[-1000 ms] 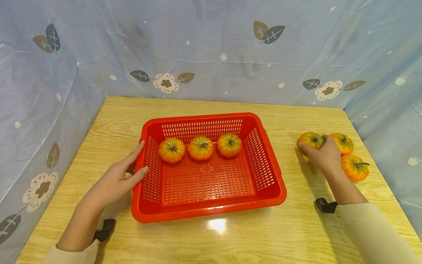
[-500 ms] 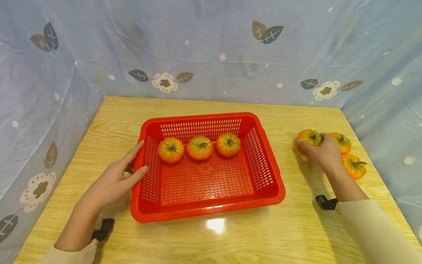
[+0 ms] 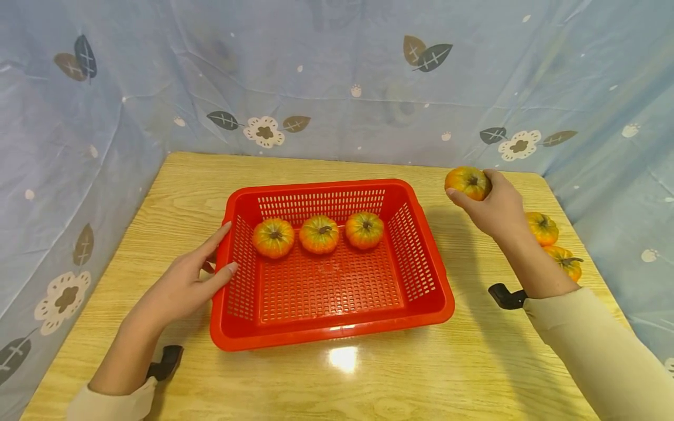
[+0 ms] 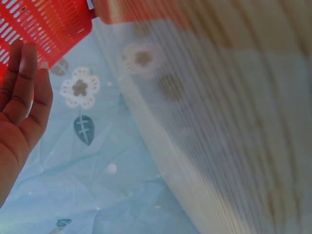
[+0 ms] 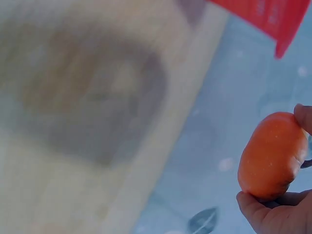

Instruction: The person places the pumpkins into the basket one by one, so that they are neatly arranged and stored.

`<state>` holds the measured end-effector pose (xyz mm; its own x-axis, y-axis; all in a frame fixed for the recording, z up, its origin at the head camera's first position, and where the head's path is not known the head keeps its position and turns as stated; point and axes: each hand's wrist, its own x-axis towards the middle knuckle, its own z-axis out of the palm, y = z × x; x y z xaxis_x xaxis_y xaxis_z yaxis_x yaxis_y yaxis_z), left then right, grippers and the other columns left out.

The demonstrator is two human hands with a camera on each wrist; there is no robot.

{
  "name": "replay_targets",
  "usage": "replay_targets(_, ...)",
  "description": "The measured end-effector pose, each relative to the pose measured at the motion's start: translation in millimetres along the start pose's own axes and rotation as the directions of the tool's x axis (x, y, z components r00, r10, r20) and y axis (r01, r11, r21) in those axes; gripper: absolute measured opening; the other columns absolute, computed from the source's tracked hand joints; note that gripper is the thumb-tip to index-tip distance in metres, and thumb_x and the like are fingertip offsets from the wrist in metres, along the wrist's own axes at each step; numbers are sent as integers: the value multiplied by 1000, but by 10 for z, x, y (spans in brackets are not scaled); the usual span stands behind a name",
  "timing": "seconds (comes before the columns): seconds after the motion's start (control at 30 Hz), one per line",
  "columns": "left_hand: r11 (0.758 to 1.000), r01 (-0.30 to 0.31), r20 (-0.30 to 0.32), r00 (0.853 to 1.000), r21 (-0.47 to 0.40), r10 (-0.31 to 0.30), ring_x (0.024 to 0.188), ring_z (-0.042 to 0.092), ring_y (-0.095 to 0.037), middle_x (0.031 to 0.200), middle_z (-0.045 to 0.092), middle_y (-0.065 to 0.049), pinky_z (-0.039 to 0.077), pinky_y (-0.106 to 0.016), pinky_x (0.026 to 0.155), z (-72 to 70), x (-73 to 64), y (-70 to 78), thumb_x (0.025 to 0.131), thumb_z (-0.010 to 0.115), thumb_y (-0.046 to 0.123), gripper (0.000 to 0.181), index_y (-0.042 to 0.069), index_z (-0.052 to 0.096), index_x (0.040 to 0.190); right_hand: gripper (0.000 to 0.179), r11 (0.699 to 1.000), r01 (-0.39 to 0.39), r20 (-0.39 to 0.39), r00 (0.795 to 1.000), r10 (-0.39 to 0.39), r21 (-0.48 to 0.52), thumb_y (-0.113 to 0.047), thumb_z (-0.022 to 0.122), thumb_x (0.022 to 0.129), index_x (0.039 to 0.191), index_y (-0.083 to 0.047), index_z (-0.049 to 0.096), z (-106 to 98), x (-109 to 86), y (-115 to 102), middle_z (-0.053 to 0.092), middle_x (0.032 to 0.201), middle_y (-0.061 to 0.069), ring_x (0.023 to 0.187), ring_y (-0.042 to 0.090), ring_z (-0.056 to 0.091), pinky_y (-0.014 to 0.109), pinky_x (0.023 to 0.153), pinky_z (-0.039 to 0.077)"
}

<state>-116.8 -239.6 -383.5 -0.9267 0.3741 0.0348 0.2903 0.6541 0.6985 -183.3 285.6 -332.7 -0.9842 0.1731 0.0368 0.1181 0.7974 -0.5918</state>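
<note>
A small orange-green pumpkin (image 3: 467, 183) is gripped between the thumb and fingers of my right hand (image 3: 497, 207), raised above the table to the right of the basket. In the right wrist view the smooth orange underside of this pumpkin (image 5: 273, 156) shows between thumb and fingers. My left hand (image 3: 181, 286) rests against the left rim of the red plastic basket (image 3: 337, 333), its fingers fairly straight. The left wrist view shows those fingers (image 4: 22, 87) beside the slotted basket wall. Inside the basket, three pumpkins (image 3: 319, 234) sit in a row toward the back.
Two more pumpkins, one behind (image 3: 542, 228) and one nearer (image 3: 564, 261), lie at the table's right side, partly behind my right forearm. The wood-grain table (image 3: 337, 386) is bounded by a blue patterned cloth (image 3: 337, 76) at the back and sides.
My right hand has lifted the pumpkin off the table and moved it up, back and somewhat left. The left hand and the basket stay in place.
</note>
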Motion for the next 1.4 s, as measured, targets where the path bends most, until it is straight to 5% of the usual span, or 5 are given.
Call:
replay_targets(0.47, 1000, 5, 6, 1000, 13, -5, 93, 65, -22, 123, 65, -17, 56, -32, 72, -5, 1, 3, 103, 62, 33, 76, 20, 19, 164, 87, 969, 242, 51, 968, -245, 55, -48, 74, 90, 150, 3, 39, 139, -21, -874, 53, 135, 23, 111, 38, 55, 53, 91, 48)
replay_targets(0.77, 1000, 15, 11, 1000, 20, -15, 94, 65, -21, 120, 66, -15, 56, -34, 74, -8, -8, -5, 103, 61, 35, 77, 21, 18, 164, 75, 921, 373, 151, 910, -387, 115, -42, 80, 88, 143, -3, 47, 397, -56, -1311, 58, 123, 12, 103, 27, 60, 43, 85, 54)
replay_targets(1.03, 1000, -13, -1, 1000, 22, 13, 90, 68, -19, 112, 68, -14, 56, -34, 75, 2, 3, 9, 103, 62, 32, 76, 19, 19, 164, 87, 873, 471, 293, 823, -486, 125, -46, 81, 86, 151, -3, 42, 723, -173, -1532, 54, 138, 10, 116, 24, 57, 39, 97, 50)
replay_targets(1.13, 1000, -12, 4, 1000, 13, 12, 91, 69, -19, 111, 68, -14, 56, -35, 76, 11, 8, 11, 103, 62, 32, 76, 19, 19, 164, 91, 855, 507, 375, 776, -507, 108, -49, 81, 85, 153, -4, 40, 874, -238, -1578, 51, 146, 9, 126, 24, 53, 39, 104, 45)
replay_targets(1.4, 1000, 14, 22, 1000, 19, -14, 93, 67, -21, 124, 65, -17, 56, -33, 74, -13, 1, 11, 103, 61, 34, 77, 20, 17, 164, 89, 745, 653, 537, 583, -610, 136, -51, 80, 84, 152, -7, 43, 1217, -358, -1722, 50, 148, 6, 134, 19, 47, 33, 111, 37)
